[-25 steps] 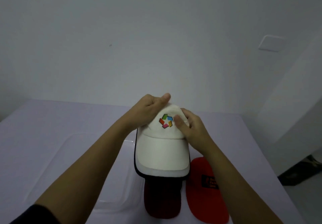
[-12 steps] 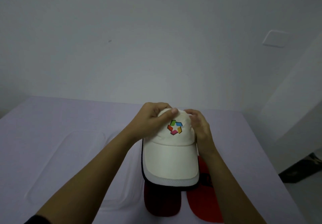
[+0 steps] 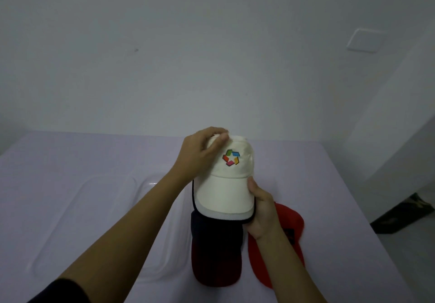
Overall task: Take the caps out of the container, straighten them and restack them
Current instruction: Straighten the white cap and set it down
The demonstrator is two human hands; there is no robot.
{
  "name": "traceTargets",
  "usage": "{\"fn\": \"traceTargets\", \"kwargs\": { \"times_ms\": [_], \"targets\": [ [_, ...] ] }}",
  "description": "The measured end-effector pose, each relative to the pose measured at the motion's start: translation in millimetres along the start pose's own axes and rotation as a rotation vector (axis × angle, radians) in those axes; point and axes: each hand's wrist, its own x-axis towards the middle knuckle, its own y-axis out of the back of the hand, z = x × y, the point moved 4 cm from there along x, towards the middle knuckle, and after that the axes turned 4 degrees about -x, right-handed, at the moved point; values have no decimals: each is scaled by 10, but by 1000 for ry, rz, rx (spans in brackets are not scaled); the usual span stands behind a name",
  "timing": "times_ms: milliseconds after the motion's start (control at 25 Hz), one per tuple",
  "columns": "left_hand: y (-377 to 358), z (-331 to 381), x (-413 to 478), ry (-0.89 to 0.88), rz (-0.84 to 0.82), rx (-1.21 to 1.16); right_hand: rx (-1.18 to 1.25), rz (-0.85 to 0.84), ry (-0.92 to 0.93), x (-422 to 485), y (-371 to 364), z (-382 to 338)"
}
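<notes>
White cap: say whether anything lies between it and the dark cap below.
Nothing visible does. The left hand and right hand hold the white cap over the dark cap; the red cap lies off to the right.

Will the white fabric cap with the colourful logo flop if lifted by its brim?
Probably not: the brim of the white cap holds its flat curve where the right hand grips one edge. The crown looks softer, creased under the pinch of the left hand.

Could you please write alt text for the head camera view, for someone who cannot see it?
The left hand grips the crown of a white cap, and the right hand holds its brim. Below lie a dark cap and a red cap on a table, a clear container to their left.
</notes>
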Motion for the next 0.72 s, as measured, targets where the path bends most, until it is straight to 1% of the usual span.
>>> {"fn": "traceTargets", "kwargs": {
  "times_ms": [40,80,120,160,200,280,360,440,520,560,640,720],
  "targets": [
    [9,-126,-46,207,2,-123,19,22,24,29,47,-22],
    [-13,-235,-134,435,-40,-274,30,37,43,57,95,-47],
    [-84,-318,-268,637,-126,-434,35,47,55,89,133,-72],
    [-184,-352,-410,770,-230,-600,30,54,62,126,160,-90],
    [-273,-351,-524,838,-297,-781,18,59,64,156,163,-106],
    [-343,-358,-558,848,-229,-1053,-18,58,71,214,150,-133],
    [-349,-368,-480,801,-150,-1199,-87,49,46,264,108,-153],
    [-349,-406,-392,731,-121,-1298,-193,41,-40,313,110,-150],
    [-358,-514,-325,691,-121,-1303,-239,59,-112,361,152,-151],
    [-386,-592,-306,691,-138,-1278,-240,77,-113,402,199,-170],
    [-468,-760,-266,749,-150,-1171,-234,137,-95,508,326,-206],
    [-558,-936,-228,858,-146,-1092,-220,187,-98,645,469,-197]
  ]
}}
